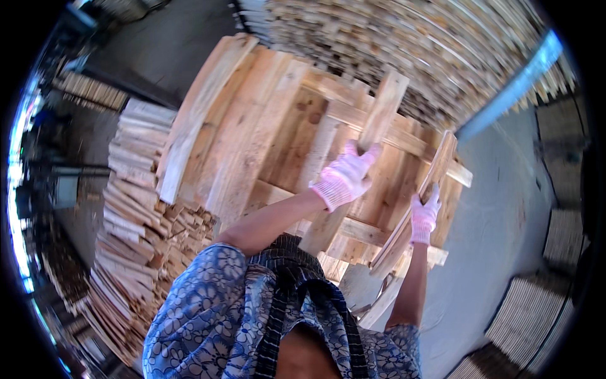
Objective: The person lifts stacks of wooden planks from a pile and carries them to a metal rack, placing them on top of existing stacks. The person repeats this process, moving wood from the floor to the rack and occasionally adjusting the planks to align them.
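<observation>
Both my hands wear pale pink knitted gloves. My left hand (346,175) is closed around the middle of a wooden plank (386,104), which slants across the top of a board stack. My right hand (425,215) grips another plank (437,165) near the stack's right edge; that one seems tilted up on its side. Below them, wide boards (252,126) lie side by side on the left part of the stack. Narrow crosspieces (379,129) run beneath the held planks, over a lower layer of boards. Some fingers are hidden behind the wood.
A high pile of thin wood strips (429,44) rises beyond the stack. Shorter pieces (132,234) are heaped at the left. A blue post (514,85) leans through the upper right. Bundled wood (527,312) stands along the grey floor (486,215) at the right.
</observation>
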Demonstrator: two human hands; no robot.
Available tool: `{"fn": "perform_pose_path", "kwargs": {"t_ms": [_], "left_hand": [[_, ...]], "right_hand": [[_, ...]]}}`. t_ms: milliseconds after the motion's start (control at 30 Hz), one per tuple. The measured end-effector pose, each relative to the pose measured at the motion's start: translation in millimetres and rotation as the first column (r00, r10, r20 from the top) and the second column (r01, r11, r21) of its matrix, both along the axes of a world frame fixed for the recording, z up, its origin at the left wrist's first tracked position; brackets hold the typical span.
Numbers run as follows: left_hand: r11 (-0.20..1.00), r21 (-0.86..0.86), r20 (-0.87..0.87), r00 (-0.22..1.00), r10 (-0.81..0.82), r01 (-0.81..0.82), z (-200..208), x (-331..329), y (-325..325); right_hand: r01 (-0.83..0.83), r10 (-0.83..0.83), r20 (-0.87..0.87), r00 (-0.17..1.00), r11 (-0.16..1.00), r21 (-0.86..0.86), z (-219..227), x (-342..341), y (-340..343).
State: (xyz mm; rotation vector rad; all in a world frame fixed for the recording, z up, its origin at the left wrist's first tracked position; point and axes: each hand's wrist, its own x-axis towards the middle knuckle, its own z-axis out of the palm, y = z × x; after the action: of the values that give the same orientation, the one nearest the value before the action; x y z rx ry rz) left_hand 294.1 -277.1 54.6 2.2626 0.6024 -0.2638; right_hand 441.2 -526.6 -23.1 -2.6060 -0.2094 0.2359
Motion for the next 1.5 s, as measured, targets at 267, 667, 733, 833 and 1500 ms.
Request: {"fn": "perform_pose_path", "kwargs": {"t_ms": [267,667,733,833,1500], "left_hand": [[0.781,0.625,-0.196,0.969,0.15,0.006,-27,-94,94],[0.979,-0.135,0.402,0.894,0.197,-0.155,17,-248,119],[0.965,-0.151,0.48,0.838,0.261,-0.214,23,-311,114],[0.865,-0.371,0.471,0.734,0.49,-0.339,13,-417,106],[-0.962,0.165,0.403,-0.875,0.269,-0.22,-194,-1120,-42]], "right_hand": [[-0.311,0.313,0.066,0.948,0.853,0.42,-8,-91,159],[-0.376,0.374,0.035,0.927,0.921,0.106,2,-185,280],[-0.399,0.393,0.067,0.917,0.895,0.199,-4,-172,280],[-0.332,0.355,0.123,0.927,0.927,-0.174,-19,-154,283],[-0.412,0.421,-0.074,-0.904,-0.814,0.41,-68,-960,527]]}}
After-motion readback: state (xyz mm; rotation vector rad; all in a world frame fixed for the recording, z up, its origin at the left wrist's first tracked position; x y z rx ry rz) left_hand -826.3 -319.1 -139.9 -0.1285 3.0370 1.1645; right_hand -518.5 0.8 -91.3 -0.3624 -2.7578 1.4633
